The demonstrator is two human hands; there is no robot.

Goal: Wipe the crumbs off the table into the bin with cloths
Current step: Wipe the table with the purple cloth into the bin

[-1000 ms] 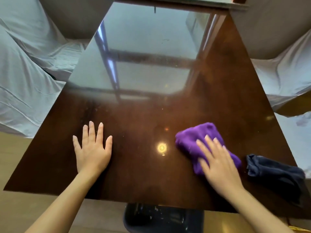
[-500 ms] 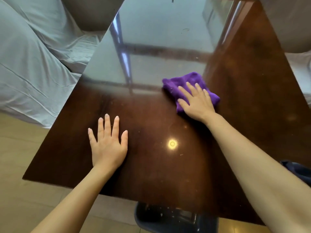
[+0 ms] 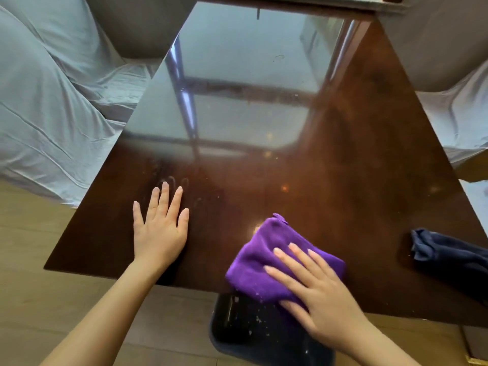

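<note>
My right hand [image 3: 314, 289] presses flat on a purple cloth [image 3: 266, 260] at the near edge of the glossy dark brown table [image 3: 343, 167]. The cloth's near end hangs just over the edge, above a dark bin [image 3: 237, 326] on the floor below. Pale crumbs are falling and lie inside the bin. My left hand [image 3: 158, 225] rests flat on the table to the left, fingers spread, holding nothing. A dark navy cloth [image 3: 443, 254] lies crumpled at the table's right edge.
Furniture draped in pale blue-grey sheets [image 3: 47, 114] stands to the left and right [image 3: 464, 114] of the table. Wooden floor [image 3: 52, 299] runs under the near edge. The far half of the tabletop reflects a window.
My right hand has dragged the purple cloth from the middle of the table back to the near edge, over the bin. Crumbs now drop into the bin. My left hand stayed put.
</note>
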